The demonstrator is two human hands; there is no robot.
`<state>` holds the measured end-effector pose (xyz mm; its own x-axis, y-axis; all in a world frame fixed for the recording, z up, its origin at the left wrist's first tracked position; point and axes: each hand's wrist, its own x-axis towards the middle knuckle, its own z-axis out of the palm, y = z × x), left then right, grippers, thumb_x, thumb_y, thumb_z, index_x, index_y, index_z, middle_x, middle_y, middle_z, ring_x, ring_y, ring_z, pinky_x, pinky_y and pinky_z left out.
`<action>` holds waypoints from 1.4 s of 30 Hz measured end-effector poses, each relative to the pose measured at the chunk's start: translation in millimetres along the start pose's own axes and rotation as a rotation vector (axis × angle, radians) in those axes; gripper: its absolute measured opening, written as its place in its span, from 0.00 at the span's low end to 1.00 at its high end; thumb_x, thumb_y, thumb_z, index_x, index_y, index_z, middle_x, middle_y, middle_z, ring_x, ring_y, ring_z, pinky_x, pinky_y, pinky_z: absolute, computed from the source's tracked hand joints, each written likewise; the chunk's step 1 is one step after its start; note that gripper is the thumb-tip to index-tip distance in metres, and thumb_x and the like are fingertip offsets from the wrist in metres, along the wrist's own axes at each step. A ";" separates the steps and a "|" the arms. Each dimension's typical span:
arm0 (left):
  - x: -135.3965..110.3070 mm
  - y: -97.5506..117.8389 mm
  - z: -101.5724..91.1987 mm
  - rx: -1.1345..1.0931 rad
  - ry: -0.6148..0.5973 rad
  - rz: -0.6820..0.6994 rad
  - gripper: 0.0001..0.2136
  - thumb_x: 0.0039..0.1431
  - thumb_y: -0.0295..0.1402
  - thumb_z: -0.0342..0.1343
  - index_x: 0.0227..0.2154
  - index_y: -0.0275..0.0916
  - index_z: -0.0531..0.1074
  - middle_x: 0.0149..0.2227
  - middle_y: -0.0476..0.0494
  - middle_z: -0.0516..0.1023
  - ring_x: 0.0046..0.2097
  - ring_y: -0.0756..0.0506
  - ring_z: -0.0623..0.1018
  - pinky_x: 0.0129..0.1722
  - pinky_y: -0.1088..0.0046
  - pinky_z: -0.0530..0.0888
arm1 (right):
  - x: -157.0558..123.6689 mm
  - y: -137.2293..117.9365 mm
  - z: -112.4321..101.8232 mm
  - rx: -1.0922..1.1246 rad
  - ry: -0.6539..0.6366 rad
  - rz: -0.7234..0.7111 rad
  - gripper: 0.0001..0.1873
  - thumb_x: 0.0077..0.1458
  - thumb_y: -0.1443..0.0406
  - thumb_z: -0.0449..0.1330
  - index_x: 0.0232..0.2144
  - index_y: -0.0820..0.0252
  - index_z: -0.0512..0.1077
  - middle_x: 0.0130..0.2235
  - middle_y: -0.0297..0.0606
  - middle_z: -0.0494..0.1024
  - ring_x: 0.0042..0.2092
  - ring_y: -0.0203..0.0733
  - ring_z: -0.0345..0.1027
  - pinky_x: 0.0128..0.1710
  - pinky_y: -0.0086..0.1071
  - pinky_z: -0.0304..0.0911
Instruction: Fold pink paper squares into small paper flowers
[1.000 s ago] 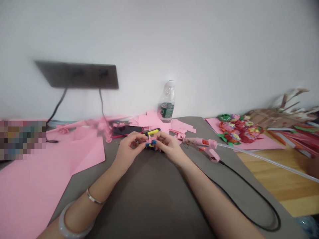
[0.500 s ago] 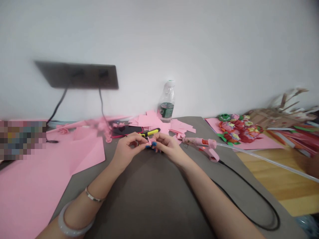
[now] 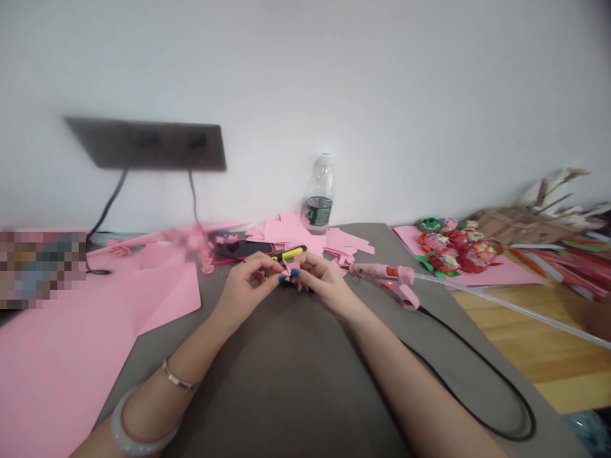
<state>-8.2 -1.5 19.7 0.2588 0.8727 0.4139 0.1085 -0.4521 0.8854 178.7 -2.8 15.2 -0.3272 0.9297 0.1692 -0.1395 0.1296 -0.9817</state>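
At the left edge we see a pink sheet [image 3: 71, 343] overlapping the grey bench [image 3: 286, 394]. Our left hand [image 3: 243, 289] and right hand [image 3: 322, 283] meet mid-bench, the fingers of both pinched on 1 small pink paper piece [image 3: 287, 272]. Bare bench lies open nearer us. The glue gun [image 3: 386, 277] lies near on the right, its black cord [image 3: 477, 381] looping by the right edge.
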 end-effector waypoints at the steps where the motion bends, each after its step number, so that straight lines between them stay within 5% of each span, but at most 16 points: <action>1: 0.0 0.2 0.2 -0.008 -0.007 0.000 0.02 0.54 0.31 0.62 0.31 0.39 0.76 0.33 0.46 0.75 0.34 0.48 0.74 0.29 0.75 0.70 | 0.1 -0.2 0.2 -0.004 0.004 -0.006 0.20 0.51 0.49 0.66 0.32 0.58 0.68 0.29 0.31 0.68 0.27 0.33 0.59 0.28 0.29 0.58; 16: 0.4 1.8 3.3 -0.149 -0.023 -0.074 0.07 0.54 0.36 0.63 0.26 0.38 0.74 0.30 0.45 0.74 0.34 0.47 0.74 0.32 0.73 0.71 | -1.2 -0.5 0.5 -0.078 -0.007 -0.050 0.19 0.53 0.50 0.65 0.32 0.59 0.68 0.30 0.33 0.69 0.29 0.34 0.61 0.29 0.29 0.59; 29: 1.5 -0.2 2.3 -0.144 -0.038 -0.183 0.06 0.54 0.35 0.61 0.29 0.38 0.74 0.27 0.48 0.72 0.28 0.50 0.69 0.23 0.78 0.66 | -1.8 3.6 2.3 -0.143 0.059 -0.081 0.18 0.55 0.50 0.63 0.32 0.59 0.67 0.30 0.33 0.69 0.29 0.34 0.60 0.29 0.29 0.55; 42: 2.4 -3.4 0.6 -0.055 -0.044 -0.222 0.08 0.53 0.37 0.61 0.28 0.37 0.76 0.31 0.46 0.79 0.34 0.47 0.76 0.34 0.74 0.71 | -0.1 0.9 1.9 -0.081 -0.040 0.000 0.19 0.54 0.50 0.63 0.32 0.60 0.68 0.29 0.33 0.69 0.28 0.33 0.61 0.28 0.29 0.58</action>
<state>-7.4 2.1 17.6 0.2762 0.9402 0.1995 0.1154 -0.2385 0.9643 176.9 -3.4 14.5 -0.3643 0.9155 0.1708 -0.0636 0.1585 -0.9853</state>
